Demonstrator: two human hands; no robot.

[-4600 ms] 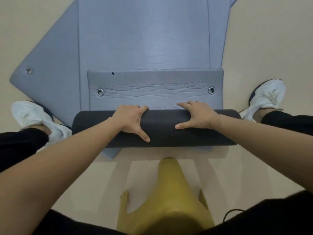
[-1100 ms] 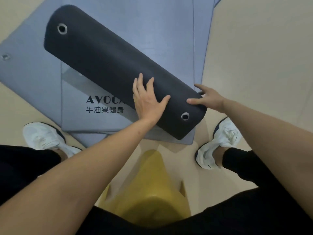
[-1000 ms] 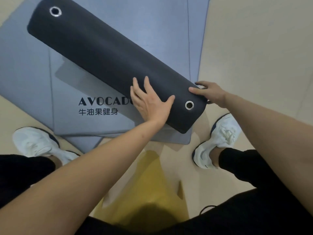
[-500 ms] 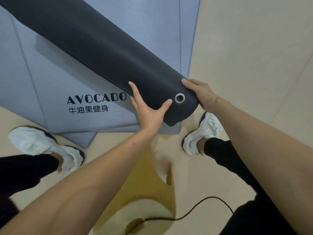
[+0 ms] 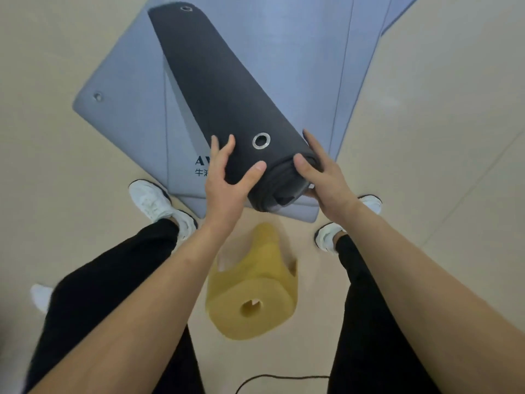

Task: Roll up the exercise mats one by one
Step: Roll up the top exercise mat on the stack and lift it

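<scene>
The rolled dark grey mat is lifted at its near end and points away from me, with its far end over the flat mats. My left hand grips the near end from the left, thumb on top near a metal eyelet. My right hand holds the same end from the right, thumb on the roll's rim. Under it several blue-grey mats lie flat and overlapped on the floor; the top one shows part of a printed logo.
A rolled yellow mat lies on the beige floor between my legs, its open end towards me. My white shoes stand at the near edge of the flat mats. A thin black cable curves across the floor at the bottom.
The dark roll was finished on the floor, then swung round and raised at its near end. Both hands have shifted from pressing on top to gripping that end from either side.
</scene>
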